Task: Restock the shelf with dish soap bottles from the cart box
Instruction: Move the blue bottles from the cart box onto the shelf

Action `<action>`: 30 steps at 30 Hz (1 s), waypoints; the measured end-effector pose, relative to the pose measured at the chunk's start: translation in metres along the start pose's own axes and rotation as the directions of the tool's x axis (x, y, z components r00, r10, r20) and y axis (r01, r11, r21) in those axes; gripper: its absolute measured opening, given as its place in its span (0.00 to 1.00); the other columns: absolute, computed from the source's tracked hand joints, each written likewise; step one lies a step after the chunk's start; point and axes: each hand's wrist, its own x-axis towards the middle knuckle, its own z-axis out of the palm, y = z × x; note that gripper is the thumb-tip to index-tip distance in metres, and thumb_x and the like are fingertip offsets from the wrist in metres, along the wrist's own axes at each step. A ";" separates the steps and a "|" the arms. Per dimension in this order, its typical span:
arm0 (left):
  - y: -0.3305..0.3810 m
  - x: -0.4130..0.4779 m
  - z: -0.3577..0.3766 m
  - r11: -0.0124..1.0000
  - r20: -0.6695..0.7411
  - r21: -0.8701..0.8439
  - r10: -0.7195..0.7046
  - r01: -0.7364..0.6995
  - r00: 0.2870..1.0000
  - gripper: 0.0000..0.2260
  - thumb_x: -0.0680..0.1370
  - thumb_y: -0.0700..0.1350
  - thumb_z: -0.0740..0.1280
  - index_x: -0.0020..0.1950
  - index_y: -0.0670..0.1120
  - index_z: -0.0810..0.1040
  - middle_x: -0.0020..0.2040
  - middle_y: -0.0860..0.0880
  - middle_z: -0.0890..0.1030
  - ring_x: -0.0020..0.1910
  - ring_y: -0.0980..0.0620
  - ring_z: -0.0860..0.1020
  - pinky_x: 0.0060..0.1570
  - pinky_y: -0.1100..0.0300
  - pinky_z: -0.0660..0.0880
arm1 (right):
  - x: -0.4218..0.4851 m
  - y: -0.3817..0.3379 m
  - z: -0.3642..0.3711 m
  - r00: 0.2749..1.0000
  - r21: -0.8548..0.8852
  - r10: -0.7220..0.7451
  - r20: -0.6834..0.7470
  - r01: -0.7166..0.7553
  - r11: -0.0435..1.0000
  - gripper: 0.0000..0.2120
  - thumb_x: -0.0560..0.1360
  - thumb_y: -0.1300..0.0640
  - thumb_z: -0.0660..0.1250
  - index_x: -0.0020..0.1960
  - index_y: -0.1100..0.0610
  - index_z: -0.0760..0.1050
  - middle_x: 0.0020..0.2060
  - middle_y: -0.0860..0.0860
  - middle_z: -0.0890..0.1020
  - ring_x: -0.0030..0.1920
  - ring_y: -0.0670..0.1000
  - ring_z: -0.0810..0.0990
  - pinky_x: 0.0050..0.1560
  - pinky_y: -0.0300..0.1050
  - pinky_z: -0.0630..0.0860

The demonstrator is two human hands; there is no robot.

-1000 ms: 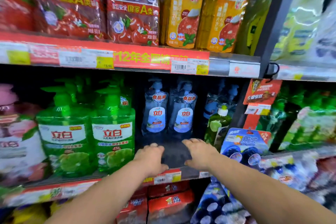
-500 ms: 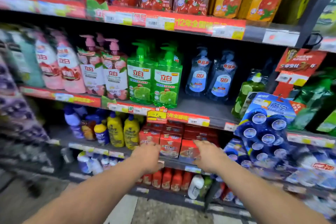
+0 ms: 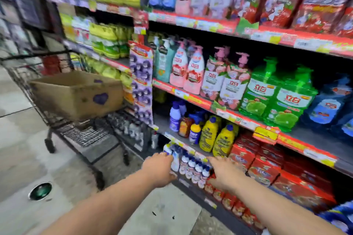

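Over the tiled aisle floor (image 3: 24, 150), the left hand (image 3: 160, 170) and right hand (image 3: 223, 174) hover spread before the stocked shelf (image 3: 193, 99).

yellow bottles (image 3: 223, 140) stand beside stacked red boxes (image 3: 264, 170).

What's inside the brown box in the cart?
Can't tell from here. The cardboard box sits in the cart, showing only its outer walls and purple blotches. Those walls hide the inside, so any bottles there are out of sight.
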 end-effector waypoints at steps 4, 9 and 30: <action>-0.136 -0.031 -0.014 0.988 0.001 -0.001 -0.155 0.155 0.988 0.23 0.74 0.57 0.64 0.64 0.47 0.68 0.62 0.44 0.72 0.64 0.41 0.71 0.60 0.48 0.69 | 0.055 -0.133 -0.032 0.984 -0.023 -0.167 -0.055 0.166 0.986 0.28 0.74 0.45 0.62 0.71 0.51 0.61 0.68 0.53 0.69 0.69 0.56 0.67 0.66 0.53 0.67; -0.310 -0.090 -0.032 0.901 -0.040 -0.050 -0.433 0.431 0.900 0.20 0.74 0.54 0.65 0.62 0.47 0.69 0.61 0.44 0.73 0.63 0.41 0.72 0.58 0.48 0.71 | 0.111 -0.321 -0.056 0.899 -0.075 -0.434 -0.066 0.429 0.900 0.32 0.73 0.46 0.65 0.73 0.51 0.59 0.71 0.52 0.67 0.72 0.53 0.65 0.68 0.54 0.65; -0.608 -0.024 -0.081 0.740 -0.055 -0.133 -0.670 0.660 0.740 0.27 0.75 0.58 0.63 0.71 0.50 0.65 0.69 0.47 0.69 0.66 0.45 0.69 0.63 0.51 0.68 | 0.341 -0.616 -0.130 0.720 -0.129 -0.693 -0.030 0.685 0.717 0.29 0.74 0.48 0.63 0.73 0.52 0.59 0.71 0.53 0.66 0.72 0.55 0.63 0.70 0.57 0.61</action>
